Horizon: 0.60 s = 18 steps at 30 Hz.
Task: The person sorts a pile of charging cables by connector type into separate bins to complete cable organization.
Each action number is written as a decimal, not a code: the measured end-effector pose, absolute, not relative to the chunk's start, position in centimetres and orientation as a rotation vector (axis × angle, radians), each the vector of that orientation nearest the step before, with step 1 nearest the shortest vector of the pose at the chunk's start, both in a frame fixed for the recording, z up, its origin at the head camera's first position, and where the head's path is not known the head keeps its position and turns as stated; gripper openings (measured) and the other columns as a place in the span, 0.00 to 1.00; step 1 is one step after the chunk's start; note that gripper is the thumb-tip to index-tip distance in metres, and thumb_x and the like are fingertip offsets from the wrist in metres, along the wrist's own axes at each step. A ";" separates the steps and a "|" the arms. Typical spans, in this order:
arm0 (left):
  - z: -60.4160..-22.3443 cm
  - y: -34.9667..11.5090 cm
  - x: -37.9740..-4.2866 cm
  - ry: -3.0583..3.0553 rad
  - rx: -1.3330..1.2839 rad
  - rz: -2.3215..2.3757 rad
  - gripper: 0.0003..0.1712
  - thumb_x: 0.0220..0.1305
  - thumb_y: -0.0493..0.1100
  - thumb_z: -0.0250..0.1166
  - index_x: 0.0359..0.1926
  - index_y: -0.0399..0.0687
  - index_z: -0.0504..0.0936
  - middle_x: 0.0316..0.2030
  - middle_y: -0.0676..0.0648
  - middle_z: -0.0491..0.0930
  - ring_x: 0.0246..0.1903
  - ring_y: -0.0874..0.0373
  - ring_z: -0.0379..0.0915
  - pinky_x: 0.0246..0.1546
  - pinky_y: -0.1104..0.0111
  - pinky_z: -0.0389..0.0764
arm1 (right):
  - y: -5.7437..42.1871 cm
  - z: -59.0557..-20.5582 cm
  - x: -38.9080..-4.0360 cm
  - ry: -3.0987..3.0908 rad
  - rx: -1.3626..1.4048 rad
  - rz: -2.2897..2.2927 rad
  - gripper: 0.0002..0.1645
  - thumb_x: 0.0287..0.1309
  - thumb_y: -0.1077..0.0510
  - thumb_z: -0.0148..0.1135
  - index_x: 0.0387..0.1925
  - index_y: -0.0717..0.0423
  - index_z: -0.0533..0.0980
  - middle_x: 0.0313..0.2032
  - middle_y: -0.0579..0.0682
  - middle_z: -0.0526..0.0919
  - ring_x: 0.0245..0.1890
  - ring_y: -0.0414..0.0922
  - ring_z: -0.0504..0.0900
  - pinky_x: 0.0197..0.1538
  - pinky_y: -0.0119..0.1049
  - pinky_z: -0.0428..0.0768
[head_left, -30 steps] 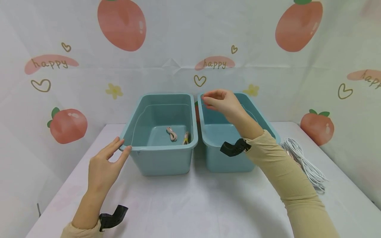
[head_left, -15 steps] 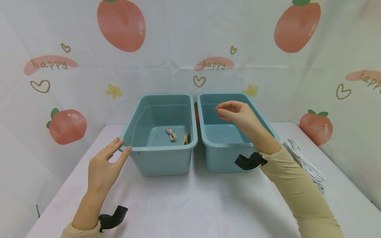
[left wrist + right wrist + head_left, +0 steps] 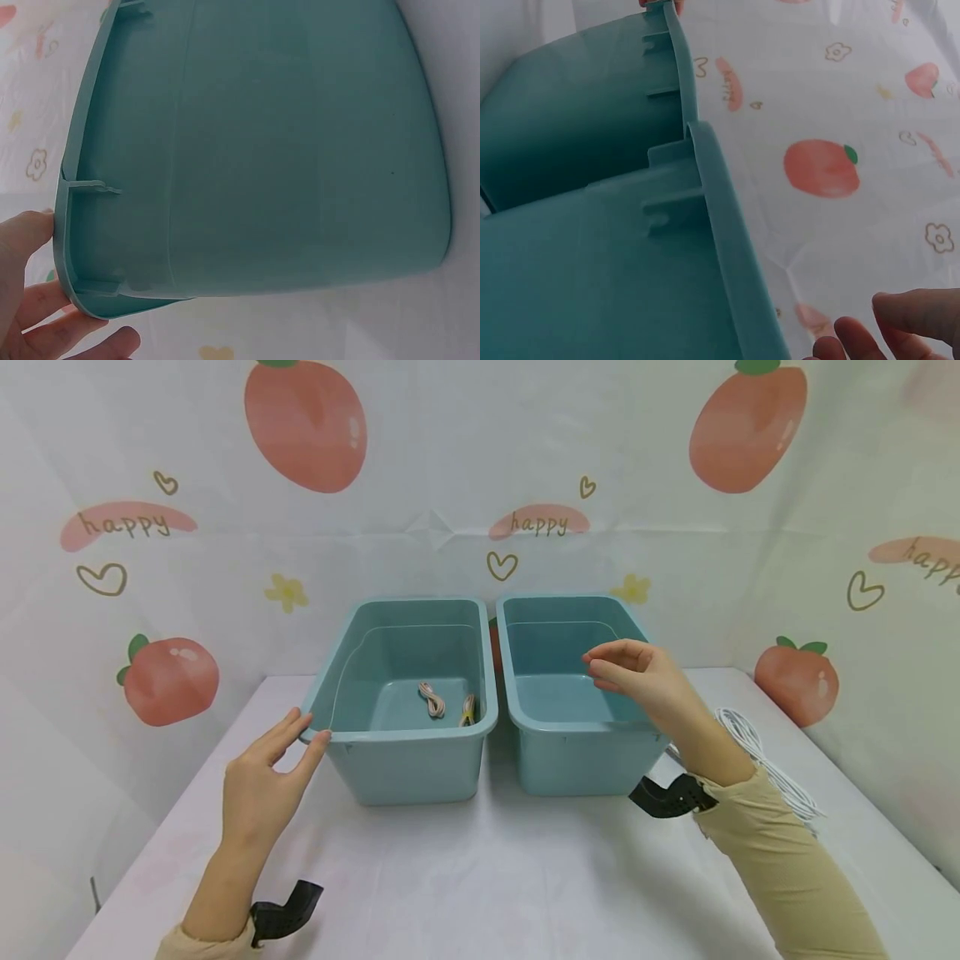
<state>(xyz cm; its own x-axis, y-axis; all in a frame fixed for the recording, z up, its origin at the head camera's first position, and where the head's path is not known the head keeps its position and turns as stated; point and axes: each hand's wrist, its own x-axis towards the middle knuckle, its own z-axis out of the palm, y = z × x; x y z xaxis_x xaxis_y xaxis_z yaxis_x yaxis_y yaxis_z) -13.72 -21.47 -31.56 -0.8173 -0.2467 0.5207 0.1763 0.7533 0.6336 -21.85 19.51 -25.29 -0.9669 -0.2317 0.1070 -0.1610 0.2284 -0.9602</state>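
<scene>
Teal left bin (image 3: 420,772) is holding two cable bundles (image 3: 432,701); the left hand (image 3: 258,781) is pinching its rim (image 3: 412,737). The right hand (image 3: 645,681), fingers loosely curved, empty, should be carefully clearing the right bin (image 3: 570,764).

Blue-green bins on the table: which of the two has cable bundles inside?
The left bin, which the left hand touches at one corner: two cable bundles lie in it, whereas none show in the right bin.
</scene>
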 end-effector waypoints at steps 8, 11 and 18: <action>-31.6 -21.5 -13.7 -2.347 0.060 -0.937 0.25 0.58 0.49 0.66 0.56 0.45 0.78 0.58 0.45 0.75 0.56 0.43 0.74 0.52 0.51 0.76 | 22.1 -26.1 -20.8 2.324 -0.418 -2.058 0.06 0.60 0.58 0.59 0.40 0.49 0.77 0.38 0.34 0.84 0.40 0.31 0.83 0.47 0.25 0.81; -31.7 -21.5 -13.7 -2.344 0.059 -0.936 0.25 0.58 0.49 0.66 0.56 0.45 0.78 0.58 0.45 0.75 0.56 0.43 0.74 0.51 0.52 0.76 | 23.2 -26.3 -20.4 2.316 -0.429 -2.102 0.07 0.61 0.59 0.59 0.41 0.51 0.77 0.39 0.35 0.83 0.40 0.32 0.83 0.47 0.24 0.81; -31.8 -21.5 -13.9 -2.331 0.048 -0.926 0.25 0.58 0.49 0.66 0.55 0.45 0.79 0.58 0.45 0.76 0.57 0.45 0.73 0.51 0.53 0.76 | 25.9 -27.2 -19.5 2.232 -0.402 -2.273 0.09 0.59 0.63 0.58 0.42 0.52 0.78 0.39 0.39 0.85 0.38 0.34 0.85 0.45 0.24 0.81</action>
<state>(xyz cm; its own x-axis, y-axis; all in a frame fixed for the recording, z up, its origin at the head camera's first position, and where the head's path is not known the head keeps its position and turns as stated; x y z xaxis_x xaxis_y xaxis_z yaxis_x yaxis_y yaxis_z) -13.91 -21.55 -31.79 -0.8058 -0.2506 0.5365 0.1858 0.7533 0.6309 -19.52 25.94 -27.19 -0.9664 -0.1249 0.2248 -0.2225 -0.0325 -0.9744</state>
